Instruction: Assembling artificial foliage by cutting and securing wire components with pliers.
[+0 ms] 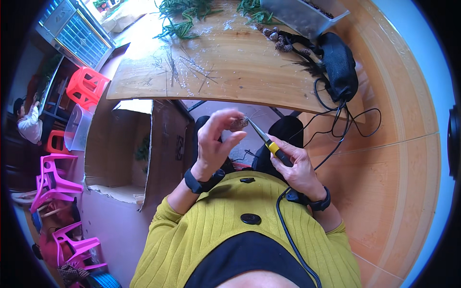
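My right hand is closed around needle-nose pliers with yellow and black handles. Their narrow metal jaws point up and left. At the jaw tips is a small brown pine cone. My left hand is beside the cone, its blurred fingers curved at the cone's far side. The left thumb stands apart below the cone, leaving a gap. Whether the fingers touch the cone, and exactly how the jaws meet it, is hard to make out.
Ahead is a wooden table with thin wires, green sprigs, pine cones, a clear bin and a black pouch with cables. An open cardboard box is at left, near pink stools. A person is far left.
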`<state>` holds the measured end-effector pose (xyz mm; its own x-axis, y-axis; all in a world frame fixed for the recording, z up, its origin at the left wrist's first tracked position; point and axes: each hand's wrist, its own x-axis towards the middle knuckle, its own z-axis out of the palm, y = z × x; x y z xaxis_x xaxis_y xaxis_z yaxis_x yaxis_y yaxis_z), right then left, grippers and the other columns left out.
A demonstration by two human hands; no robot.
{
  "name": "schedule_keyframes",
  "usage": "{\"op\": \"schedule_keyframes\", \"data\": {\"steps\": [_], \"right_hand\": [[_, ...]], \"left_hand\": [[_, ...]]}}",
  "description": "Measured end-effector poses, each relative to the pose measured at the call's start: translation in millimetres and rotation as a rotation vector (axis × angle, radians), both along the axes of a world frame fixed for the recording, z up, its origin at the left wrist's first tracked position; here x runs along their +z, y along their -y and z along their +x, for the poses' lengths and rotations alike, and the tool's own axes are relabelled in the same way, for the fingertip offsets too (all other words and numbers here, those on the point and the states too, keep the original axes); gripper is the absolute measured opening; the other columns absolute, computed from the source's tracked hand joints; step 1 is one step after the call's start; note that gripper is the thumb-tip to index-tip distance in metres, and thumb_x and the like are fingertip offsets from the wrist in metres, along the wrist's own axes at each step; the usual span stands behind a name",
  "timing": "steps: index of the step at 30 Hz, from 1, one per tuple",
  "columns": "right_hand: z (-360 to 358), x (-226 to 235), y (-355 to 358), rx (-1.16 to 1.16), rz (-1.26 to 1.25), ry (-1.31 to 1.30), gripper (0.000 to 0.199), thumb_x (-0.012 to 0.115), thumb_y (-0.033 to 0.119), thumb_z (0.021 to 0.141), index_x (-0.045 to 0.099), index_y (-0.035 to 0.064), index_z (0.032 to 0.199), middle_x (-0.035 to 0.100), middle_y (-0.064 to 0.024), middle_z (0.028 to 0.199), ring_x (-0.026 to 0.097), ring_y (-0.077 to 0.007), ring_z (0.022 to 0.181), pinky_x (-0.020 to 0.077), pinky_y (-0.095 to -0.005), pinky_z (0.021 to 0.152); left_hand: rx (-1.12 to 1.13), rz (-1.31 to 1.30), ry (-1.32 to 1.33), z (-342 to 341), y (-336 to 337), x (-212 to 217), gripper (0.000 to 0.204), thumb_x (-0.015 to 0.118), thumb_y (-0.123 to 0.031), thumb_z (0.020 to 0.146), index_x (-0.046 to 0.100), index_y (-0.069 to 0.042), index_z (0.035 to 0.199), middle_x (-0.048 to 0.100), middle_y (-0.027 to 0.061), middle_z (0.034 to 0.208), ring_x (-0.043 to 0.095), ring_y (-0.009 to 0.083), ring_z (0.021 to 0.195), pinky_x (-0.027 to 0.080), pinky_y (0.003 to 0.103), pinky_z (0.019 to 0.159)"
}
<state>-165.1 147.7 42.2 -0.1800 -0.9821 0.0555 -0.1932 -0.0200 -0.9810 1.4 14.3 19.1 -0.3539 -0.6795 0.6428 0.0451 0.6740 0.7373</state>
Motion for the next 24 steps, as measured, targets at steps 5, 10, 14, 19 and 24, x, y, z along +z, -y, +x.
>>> {"op": "schedule_keyframes", "data": {"steps": [5,10,14,19,24], "right_hand": [[-3,18,-2,0.052,0.066,-0.243,0.045,0.058,-0.004,0.086,0.054,0.0018,0.130,0.063,-0.0038,0.106,0.058,-0.0074,0.089,0.0451,-0.0194,0.082],[4,7,2,0.008,0.014,-0.125,0.046,0.058,-0.005,0.085,0.054,0.0031,0.130,0.064,-0.0071,0.110,0.058,-0.0102,0.095,0.0440,-0.0211,0.087],[1,7,3,-0.008,0.015,-0.050,0.048,0.058,-0.007,0.084,0.055,0.0040,0.130,0.063,-0.0073,0.102,0.057,-0.0104,0.088,0.0448,-0.0214,0.082],[-2,22,-1,-0.002,-0.060,-0.326,0.049,0.057,-0.008,0.083,0.055,0.0044,0.130,0.059,-0.0060,0.089,0.053,-0.0102,0.077,0.0443,-0.0228,0.072],[1,22,-2,-0.009,-0.086,-0.384,0.051,0.056,-0.010,0.082,0.055,0.0046,0.130,0.052,-0.0049,0.080,0.048,-0.0101,0.070,0.0418,-0.0246,0.064]], "left_hand": [[-0.244,0.434,-0.055,1,1,5,0.025,0.070,0.007,0.077,0.063,0.003,0.100,0.066,0.0121,0.094,0.064,0.0147,0.084,0.053,0.025,0.075],[0.177,-0.274,0.076,-14,0,-4,0.019,0.066,0.004,0.082,0.063,0.003,0.101,0.066,0.0110,0.095,0.063,0.0135,0.081,0.052,0.025,0.076],[0.069,-0.066,0.003,-13,1,4,0.015,0.064,0.001,0.086,0.063,0.003,0.100,0.066,0.0107,0.097,0.062,0.0134,0.078,0.052,0.025,0.074],[-0.486,0.771,-0.161,-2,13,8,0.014,0.064,0.000,0.087,0.064,0.003,0.100,0.066,0.0112,0.099,0.063,0.0136,0.076,0.053,0.026,0.071],[-0.488,0.754,-0.152,2,12,4,0.014,0.064,0.001,0.087,0.063,0.003,0.101,0.066,0.0108,0.097,0.063,0.0137,0.075,0.053,0.026,0.071]]}}
